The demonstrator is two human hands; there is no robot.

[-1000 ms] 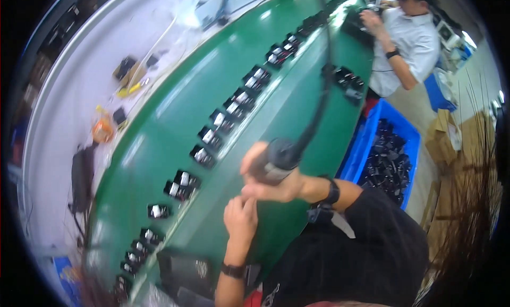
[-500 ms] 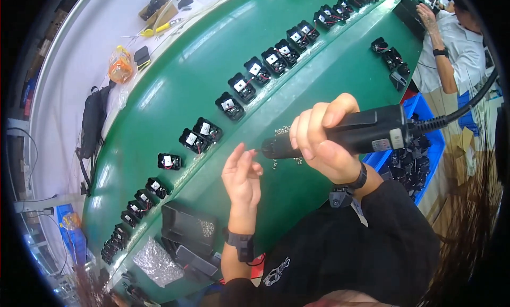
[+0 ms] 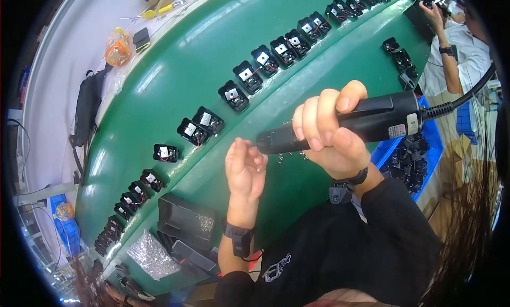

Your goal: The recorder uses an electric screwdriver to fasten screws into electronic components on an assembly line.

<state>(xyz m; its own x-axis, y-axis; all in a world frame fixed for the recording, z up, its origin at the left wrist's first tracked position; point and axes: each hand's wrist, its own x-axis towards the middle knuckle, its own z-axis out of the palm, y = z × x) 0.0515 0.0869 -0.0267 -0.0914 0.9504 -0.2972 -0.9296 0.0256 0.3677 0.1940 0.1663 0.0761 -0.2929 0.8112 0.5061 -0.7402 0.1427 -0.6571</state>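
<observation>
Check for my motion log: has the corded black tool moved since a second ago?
Yes, the corded black tool swung rightward; its rear now overlaps the blue bin in view.

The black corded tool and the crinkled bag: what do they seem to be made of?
The black corded tool: probably hard plastic with a satin finish, from its smooth body and soft highlights. The crinkled bag: likely thin, glossy plastic film, from its creases and sharp glints.

Looking down from up high

The left of two head cameras peers down at the green counter (image 3: 297,195). The left hand (image 3: 245,171) and right hand (image 3: 341,154) are close, near the middle. The black shirt (image 3: 340,243) is at five o'clock; another person (image 3: 470,60), farther, at two.
</observation>
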